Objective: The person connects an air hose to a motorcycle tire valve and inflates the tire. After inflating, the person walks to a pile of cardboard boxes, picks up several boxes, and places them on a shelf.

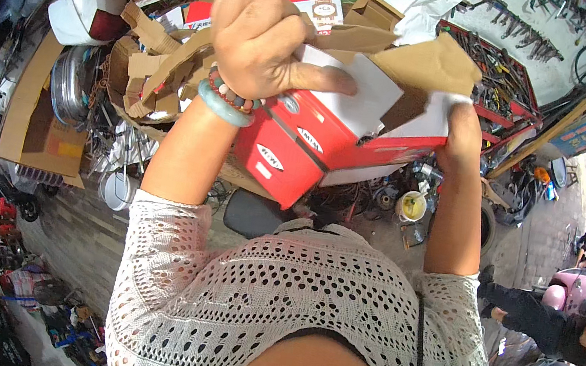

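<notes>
A red cardboard carton — its sides marked with white ovals carrying dark print — is held tilted and off the floor between the two hands. The top gapes open, the flaps' white faces showing — one edge ragged near the middle.

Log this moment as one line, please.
left hand: gripping red carton by white flap | right hand: at carton's right end, fingers mostly hidden | nearby: white bucket

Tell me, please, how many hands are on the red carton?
2: the left hand has its thumb on a white flap, and the right hand, fingers partly hidden, holds the red carton's right side.
</notes>
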A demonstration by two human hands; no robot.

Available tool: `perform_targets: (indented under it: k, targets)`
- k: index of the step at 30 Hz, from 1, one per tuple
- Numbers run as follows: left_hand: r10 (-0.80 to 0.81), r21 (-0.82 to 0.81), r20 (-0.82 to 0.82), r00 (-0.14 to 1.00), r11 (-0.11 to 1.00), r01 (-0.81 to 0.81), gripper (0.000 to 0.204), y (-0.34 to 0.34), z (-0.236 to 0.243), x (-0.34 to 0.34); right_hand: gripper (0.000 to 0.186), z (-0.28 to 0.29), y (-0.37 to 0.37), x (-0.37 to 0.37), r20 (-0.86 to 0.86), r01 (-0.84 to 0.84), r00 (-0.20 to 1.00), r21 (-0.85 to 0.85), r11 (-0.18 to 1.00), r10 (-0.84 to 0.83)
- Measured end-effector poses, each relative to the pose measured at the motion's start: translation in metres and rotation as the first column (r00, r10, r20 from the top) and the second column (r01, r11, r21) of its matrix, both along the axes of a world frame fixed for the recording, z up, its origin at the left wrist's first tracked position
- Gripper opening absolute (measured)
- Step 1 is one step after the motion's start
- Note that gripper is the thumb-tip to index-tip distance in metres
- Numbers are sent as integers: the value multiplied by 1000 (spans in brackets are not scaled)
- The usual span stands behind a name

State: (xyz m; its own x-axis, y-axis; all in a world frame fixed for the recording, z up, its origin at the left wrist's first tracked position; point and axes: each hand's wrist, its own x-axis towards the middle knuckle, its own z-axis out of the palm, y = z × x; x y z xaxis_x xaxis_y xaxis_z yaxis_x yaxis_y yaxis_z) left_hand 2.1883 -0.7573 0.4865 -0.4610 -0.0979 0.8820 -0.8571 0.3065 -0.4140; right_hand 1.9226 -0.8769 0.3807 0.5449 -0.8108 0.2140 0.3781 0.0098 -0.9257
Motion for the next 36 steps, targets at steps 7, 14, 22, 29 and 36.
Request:
perform_targets:
  k: [7,14,22,29,36]
  targets:
    - [156,-108,-21,987,982,-158,52,8,-2,21,54,15,33,-22,-135,-90,988,-77,993,79]
    - [41,415,-798,601,760,500,138,47,-65,11,40,-3,28,-61,-108,11,993,-302,953,-46]
    - [256,351,-929,266,390,851,33,85,-105,-3,64,-57,-14,-64,-299,-111,949,-9,994,104]
    - [596,813,-500,628,573,104,36,81,-138,66,61,-8,-55,-11,-9,78,997,-179,981,-81]
    - [670,978,-99,736,201,-52,26,67,-196,119,52,22,-88,25,-18,4,1000,-267,964,-10]
